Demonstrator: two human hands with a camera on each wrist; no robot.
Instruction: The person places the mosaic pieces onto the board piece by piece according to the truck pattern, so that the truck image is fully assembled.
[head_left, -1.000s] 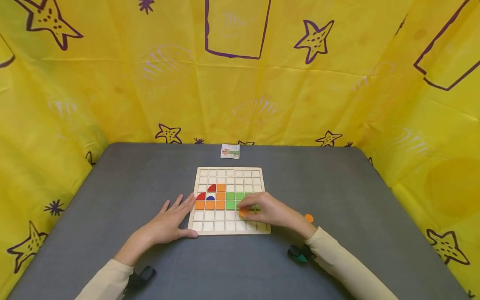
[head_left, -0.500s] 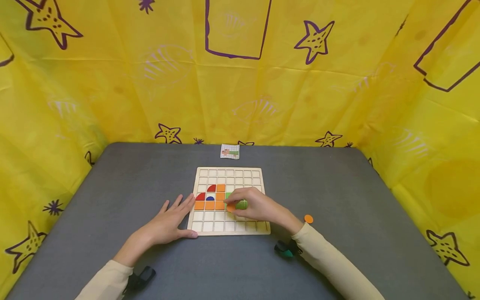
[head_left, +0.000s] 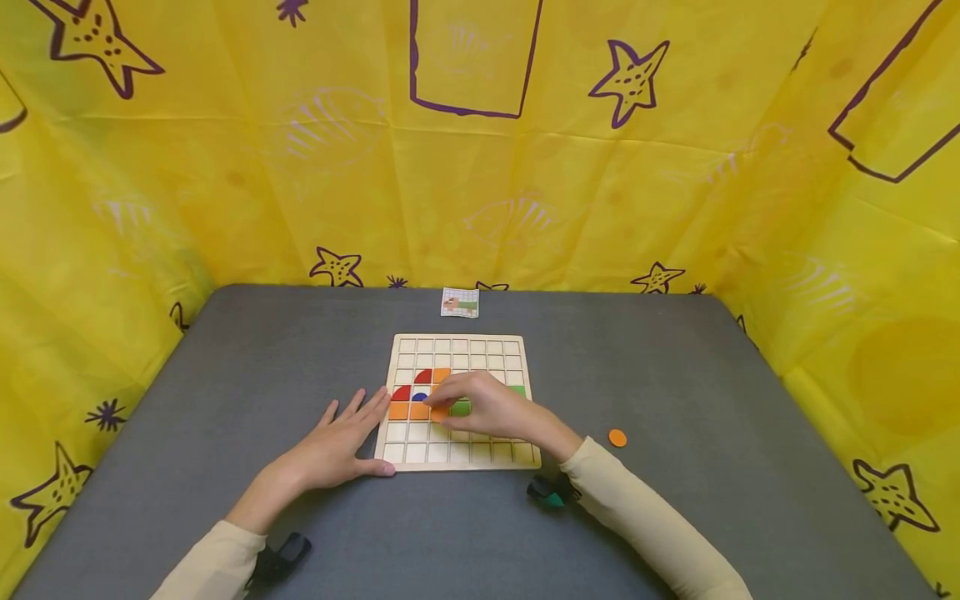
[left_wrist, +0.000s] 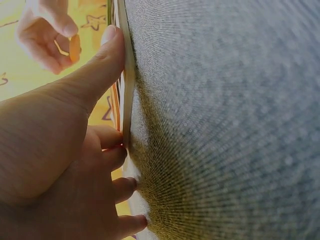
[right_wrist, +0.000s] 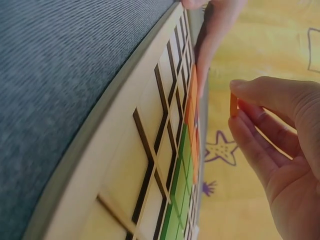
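A wooden grid board (head_left: 465,467) lies on the grey table. My left hand (head_left: 341,450) has its fingers spread along the board's left edge, the thumb (left_wrist: 112,47) at its near left corner. Above the board, my right hand (head_left: 491,406) pinches a thin orange tile (right_wrist: 233,105) between thumb and fingertips, held on edge and clear of the grid. Beneath it, red quarter-round tiles (head_left: 423,377), a blue half-round tile (head_left: 420,397), orange square tiles (head_left: 398,411) and green tiles (head_left: 461,408) fill cells. The right hand hides part of the orange and green rows.
An orange disc (head_left: 617,437) lies on the table to the right of the board. Behind the board is a small picture card (head_left: 460,302) with a coloured grid pattern. A yellow curtain (head_left: 480,183) printed with stars and fish encloses the table's back and sides.
My right hand has moved left across the board with the orange tile, from over the green tiles toward the orange ones. The left hand has stayed in place.
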